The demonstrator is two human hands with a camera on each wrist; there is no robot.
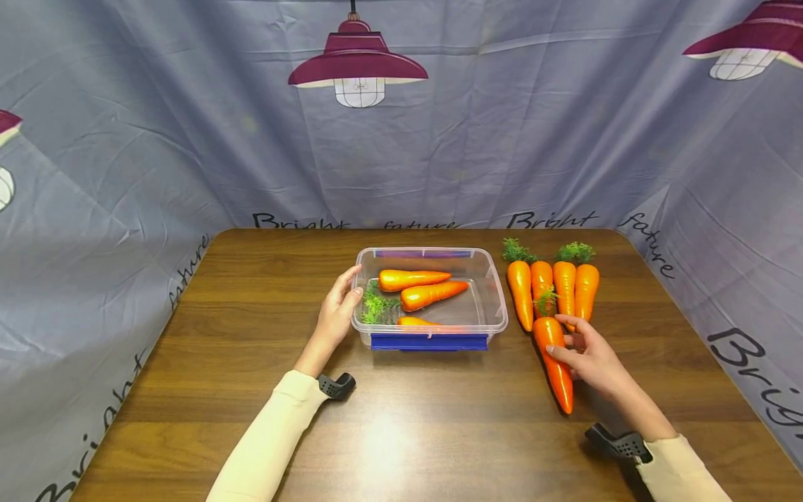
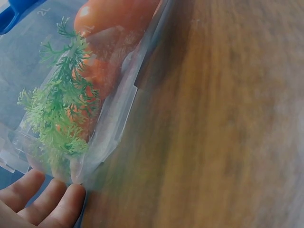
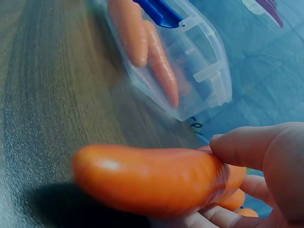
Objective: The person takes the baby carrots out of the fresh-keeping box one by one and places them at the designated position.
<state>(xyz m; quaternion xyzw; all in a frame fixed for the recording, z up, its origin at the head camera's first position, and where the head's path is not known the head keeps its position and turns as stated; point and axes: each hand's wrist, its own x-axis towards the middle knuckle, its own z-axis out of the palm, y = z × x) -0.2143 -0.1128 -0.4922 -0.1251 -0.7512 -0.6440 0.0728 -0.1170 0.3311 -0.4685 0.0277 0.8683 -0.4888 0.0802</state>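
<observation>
Between the thumb and fingers of my right hand (image 1: 592, 359), a large orange carrot (image 1: 555, 366) is pinched near its leafy end. Its tip points toward me, and a dark shadow lies beneath it in the right wrist view. My left hand (image 1: 334, 310) rests against the left end of a clear plastic container (image 1: 492, 307), fingertips (image 2: 66, 202) at the outer wall. Three carrots lie inside the container, among them an upper carrot (image 1: 410, 279) and a middle carrot (image 1: 433, 295). Green leafy tops (image 2: 61, 109) gather at its left end.
Just beyond the held carrot, several more carrots (image 1: 586, 289) lie side by side, right of the container. A blue latch (image 1: 429, 341) runs along the container's front. The wooden table (image 1: 263, 279) is bordered by a grey-blue curtain (image 1: 238, 139).
</observation>
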